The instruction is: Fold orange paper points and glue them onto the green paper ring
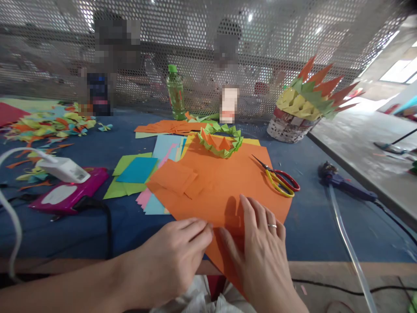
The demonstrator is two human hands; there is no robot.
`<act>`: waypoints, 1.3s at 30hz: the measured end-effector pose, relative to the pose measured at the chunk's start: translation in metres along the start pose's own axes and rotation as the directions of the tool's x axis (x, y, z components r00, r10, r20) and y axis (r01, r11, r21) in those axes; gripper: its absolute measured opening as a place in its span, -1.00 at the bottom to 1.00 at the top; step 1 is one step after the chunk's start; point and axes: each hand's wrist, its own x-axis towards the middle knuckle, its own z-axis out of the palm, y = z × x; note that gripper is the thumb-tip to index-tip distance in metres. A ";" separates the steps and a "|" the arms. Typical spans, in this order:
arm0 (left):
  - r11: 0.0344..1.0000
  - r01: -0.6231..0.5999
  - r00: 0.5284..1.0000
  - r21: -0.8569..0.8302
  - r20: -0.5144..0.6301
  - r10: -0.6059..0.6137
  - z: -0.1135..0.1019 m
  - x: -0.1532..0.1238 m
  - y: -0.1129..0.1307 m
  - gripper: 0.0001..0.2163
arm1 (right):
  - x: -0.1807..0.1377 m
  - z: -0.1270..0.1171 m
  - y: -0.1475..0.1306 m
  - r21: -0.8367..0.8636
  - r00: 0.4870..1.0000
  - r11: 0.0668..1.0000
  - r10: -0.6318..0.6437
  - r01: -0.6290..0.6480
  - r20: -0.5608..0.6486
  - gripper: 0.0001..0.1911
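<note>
My left hand (172,256) and my right hand (260,248) meet over a small orange paper piece (233,219) near the table's front edge. Both sets of fingers are pinched and pressed on it. It lies on a large orange sheet (228,178). More small orange rectangles (177,178) are stacked on the sheet's left part. A ring shows on my right hand.
Red-and-yellow scissors (280,179) lie right of the sheet. A green-orange folded ring (221,141), coloured sheets (137,171), a pink case (70,193) with a white charger (63,168), a glue gun (345,184), a bottle (176,93) and a paper-spiked basket (298,117) stand around. People sit behind the mesh.
</note>
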 end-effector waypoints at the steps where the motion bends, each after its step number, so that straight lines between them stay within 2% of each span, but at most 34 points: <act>1: 1.000 -0.001 1.000 -0.001 0.008 0.001 0.001 -0.001 0.000 -0.64 | -0.001 0.000 0.002 -0.016 1.000 1.000 0.004 -0.004 -0.005 -0.34; 7: 0.999 -0.029 0.998 -0.014 0.052 0.029 0.003 -0.006 -0.003 -0.73 | -0.016 -0.010 0.056 0.022 0.998 0.999 0.045 -0.046 0.040 -0.50; 10: 0.999 -0.013 0.998 -0.035 0.063 0.015 0.004 -0.006 -0.005 -0.77 | -0.019 -0.016 0.068 0.078 0.999 0.997 0.006 -0.009 0.036 -0.57; 15: 0.995 0.037 0.998 -0.097 0.051 -0.032 0.007 -0.002 -0.008 -0.78 | -0.007 -0.021 0.038 0.160 0.990 0.978 -0.138 0.137 -0.005 -0.62; 19: 0.981 0.068 0.997 -0.179 -0.007 -0.070 0.006 0.001 -0.012 -0.78 | 0.002 -0.020 0.015 0.225 0.967 0.952 -0.235 0.208 0.102 -0.40; 22: 0.970 0.107 0.991 -0.218 -0.058 -0.123 0.002 0.001 -0.018 -0.72 | 0.005 -0.017 0.012 0.219 0.971 0.959 -0.210 0.181 0.115 -0.27; 26: 0.958 0.154 0.975 -0.242 -0.123 -0.188 -0.004 -0.001 -0.028 -0.72 | 0.008 -0.015 0.016 0.194 0.969 0.952 -0.247 0.236 0.034 -0.25; 30: 0.961 0.165 0.965 -0.222 -0.163 -0.204 -0.007 0.003 -0.033 -0.72 | 0.010 -0.016 0.016 0.272 0.961 0.923 -0.250 0.273 -0.117 -0.39; 34: 0.962 0.103 0.963 -0.251 -0.219 -0.160 -0.008 0.010 -0.032 -0.72 | 0.010 -0.017 0.015 0.350 0.947 0.889 -0.221 0.294 -0.232 -0.56; 37: 0.965 0.010 0.964 -0.262 -0.253 -0.078 -0.006 0.014 -0.026 -0.74 | 0.010 -0.020 0.019 0.327 0.930 0.882 -0.265 0.340 -0.254 -0.68; 39: 0.965 -0.074 0.959 -0.253 -0.282 -0.001 -0.004 0.015 -0.019 -0.75 | 0.009 -0.022 0.023 0.304 0.921 0.875 -0.319 0.377 -0.223 -0.73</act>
